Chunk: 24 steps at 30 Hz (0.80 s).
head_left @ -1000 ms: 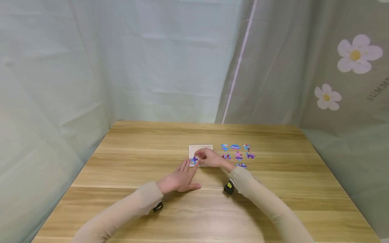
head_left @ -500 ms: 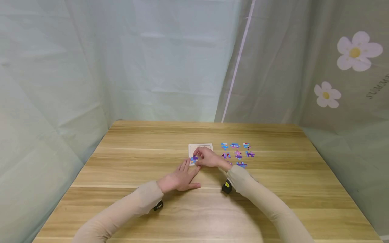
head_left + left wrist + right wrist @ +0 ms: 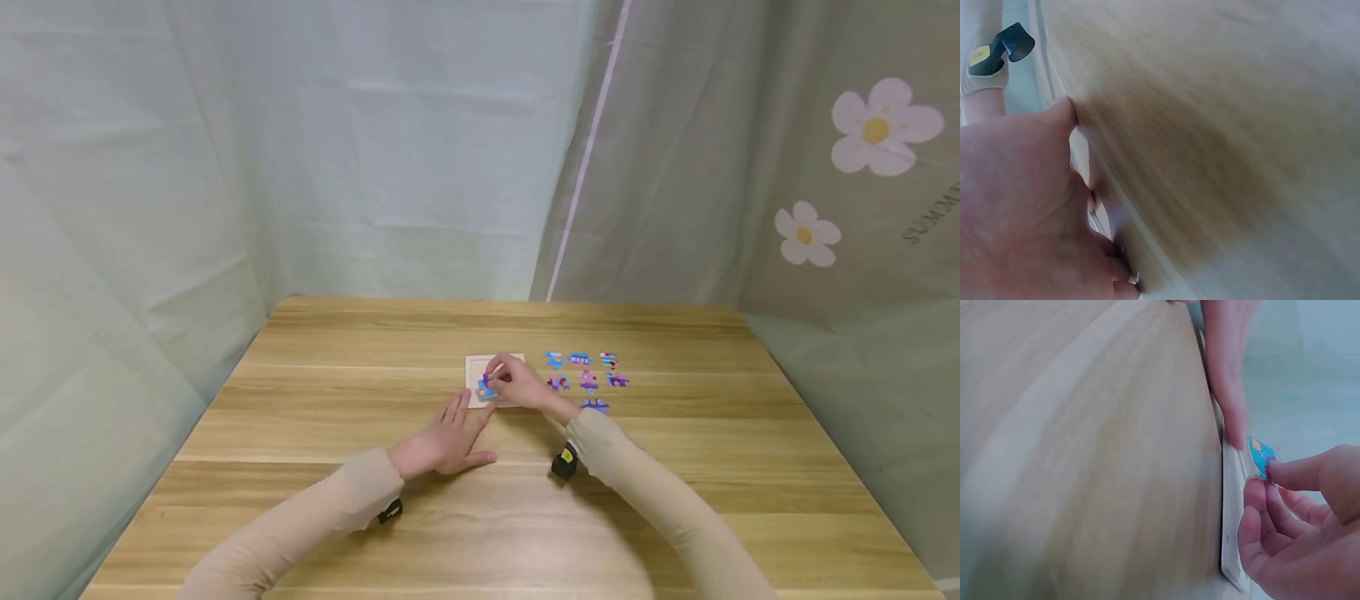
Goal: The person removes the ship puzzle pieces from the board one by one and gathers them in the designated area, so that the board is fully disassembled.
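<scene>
A blue and purple jigsaw puzzle piece [image 3: 487, 389] with an orange spot is pinched between the thumb and fingers of my right hand [image 3: 522, 386]. In the right wrist view the puzzle piece [image 3: 1260, 456] stands tilted, raised off the pale puzzle tray [image 3: 1232, 515]. That tray [image 3: 474, 362] lies flat on the table, partly hidden by the right hand. My left hand [image 3: 450, 437] rests with spread, straight fingers, fingertips at the tray's near left edge. The left wrist view shows the left palm [image 3: 1022, 200] close over the wood, holding nothing.
Several loose puzzle pieces [image 3: 580, 359] lie in rows to the right of the tray, one purple and blue piece [image 3: 595, 406] near the right wrist. The wooden table [image 3: 337, 350] ends at a pale curtain [image 3: 420, 167] behind.
My right hand has lifted the puzzle piece off the tray's near left corner and shifted it slightly right and away, tilting it. The left hand has stayed in place.
</scene>
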Available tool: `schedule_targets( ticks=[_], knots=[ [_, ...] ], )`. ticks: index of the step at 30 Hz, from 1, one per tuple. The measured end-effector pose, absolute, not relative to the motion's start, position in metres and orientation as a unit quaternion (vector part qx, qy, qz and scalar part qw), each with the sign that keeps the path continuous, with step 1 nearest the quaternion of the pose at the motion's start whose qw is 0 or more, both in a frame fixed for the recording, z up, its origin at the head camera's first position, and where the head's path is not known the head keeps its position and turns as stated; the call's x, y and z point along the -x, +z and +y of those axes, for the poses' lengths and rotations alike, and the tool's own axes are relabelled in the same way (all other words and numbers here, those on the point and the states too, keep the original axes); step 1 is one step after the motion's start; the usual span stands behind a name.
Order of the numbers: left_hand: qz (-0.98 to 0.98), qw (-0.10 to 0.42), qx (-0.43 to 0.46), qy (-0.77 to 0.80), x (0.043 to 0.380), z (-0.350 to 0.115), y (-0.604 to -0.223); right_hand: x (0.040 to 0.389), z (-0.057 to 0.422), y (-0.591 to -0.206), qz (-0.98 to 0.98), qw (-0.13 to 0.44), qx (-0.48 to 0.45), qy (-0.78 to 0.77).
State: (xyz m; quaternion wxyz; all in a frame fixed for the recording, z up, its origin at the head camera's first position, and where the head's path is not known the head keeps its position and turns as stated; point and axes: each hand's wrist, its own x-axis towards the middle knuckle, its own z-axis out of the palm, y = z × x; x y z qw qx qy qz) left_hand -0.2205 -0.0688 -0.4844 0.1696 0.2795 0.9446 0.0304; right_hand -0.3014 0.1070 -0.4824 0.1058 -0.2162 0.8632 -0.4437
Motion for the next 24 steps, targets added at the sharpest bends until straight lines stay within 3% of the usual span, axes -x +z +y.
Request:
schedule_targets(
  ticks=[16, 24],
  knots=[
    [0.948, 0.166, -0.27, 0.026, 0.214, -0.068, -0.473, 0.299, 0.173, -0.468, 0.829, 0.142, 0.109, -0.529],
    [0.947, 0.162, -0.275, 0.025, 0.214, -0.068, -0.473, 0.29, 0.216, -0.466, 0.828, 0.128, 0.103, -0.536]
  ],
)
